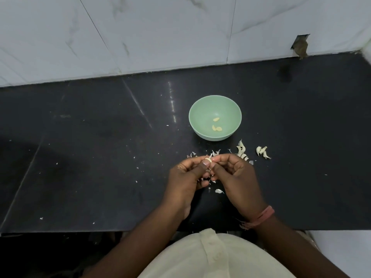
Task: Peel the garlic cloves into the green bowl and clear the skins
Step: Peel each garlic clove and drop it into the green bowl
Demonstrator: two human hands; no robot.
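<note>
A green bowl (200, 111) stands on the black counter with three peeled garlic cloves (216, 125) in it. In front of the bowl, my left hand (186, 177) and my right hand (234, 173) meet over the counter and together pinch one small garlic clove (207, 159) at their fingertips. Unpeeled cloves (262, 151) lie to the right of the bowl, with more cloves and skins (242, 150) beside my right hand. Loose garlic skins (218, 191) are scattered under and around both hands.
The black counter (90, 157) runs left to right, with tiny skin flecks strewn over it. A white marble-tiled wall (160, 33) rises behind it. A hole in the wall (300, 45) shows at the far right. The counter's front edge lies just above my shirt.
</note>
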